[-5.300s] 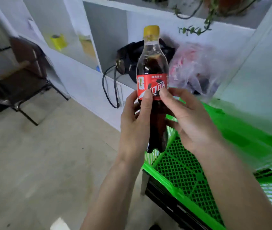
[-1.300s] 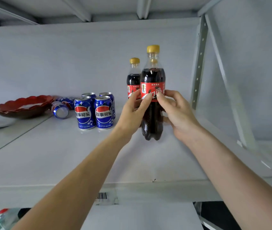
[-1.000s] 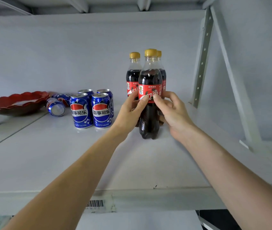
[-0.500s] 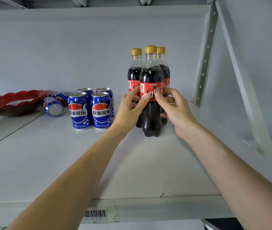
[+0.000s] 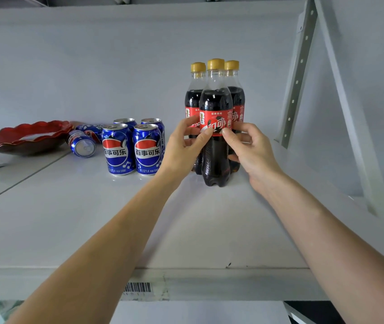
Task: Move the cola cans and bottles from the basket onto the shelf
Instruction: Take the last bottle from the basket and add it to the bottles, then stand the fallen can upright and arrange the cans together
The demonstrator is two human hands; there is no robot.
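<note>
Bottle [image 5: 215,146] now down on shelf [image 5: 92,218]

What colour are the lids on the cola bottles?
Yellow. All three bottle caps are yellow, seen clearly in the head view.

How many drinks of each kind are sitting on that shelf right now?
Cola bottles with yellow caps: 3, the front bottle held by the left hand and right hand, two behind it.
Blue cans standing upright: 4.
Blue cans lying on their side: 2.
Total: 9 drinks.
</note>
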